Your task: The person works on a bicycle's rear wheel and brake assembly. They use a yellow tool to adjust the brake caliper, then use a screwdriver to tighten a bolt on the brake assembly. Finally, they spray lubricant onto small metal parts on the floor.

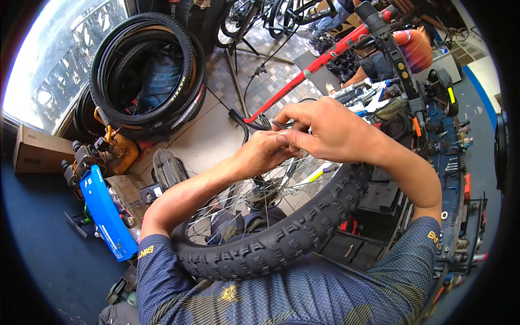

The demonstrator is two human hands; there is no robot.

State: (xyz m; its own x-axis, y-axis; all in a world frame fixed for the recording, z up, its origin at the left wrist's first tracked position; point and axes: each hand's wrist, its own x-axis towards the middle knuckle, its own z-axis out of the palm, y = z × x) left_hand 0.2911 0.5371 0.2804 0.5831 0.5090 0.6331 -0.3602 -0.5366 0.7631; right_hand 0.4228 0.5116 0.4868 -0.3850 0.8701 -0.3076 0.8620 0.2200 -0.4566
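A bicycle wheel with a chunky black knobby tire (271,249) leans against my torso. Its spokes and the rear hub with sprockets (262,192) show below my hands. Over the wheel's far side, my left hand (262,153) is closed, its fingers drawn together. My right hand (327,130) meets it from the right, fingers curled and thumb pressed in beside the left hand. A small dark piece (278,125) shows at the right hand's fingertips; its kind is unclear. What the left fingers grip is hidden.
A red bicycle frame (319,64) stands ahead. Stacked tires (197,70) lie at far left, near a yellow compressor (123,153), a cardboard box (43,151) and a blue panel (107,216). Many tools (452,165) line the right. Another person (414,51) sits at far right.
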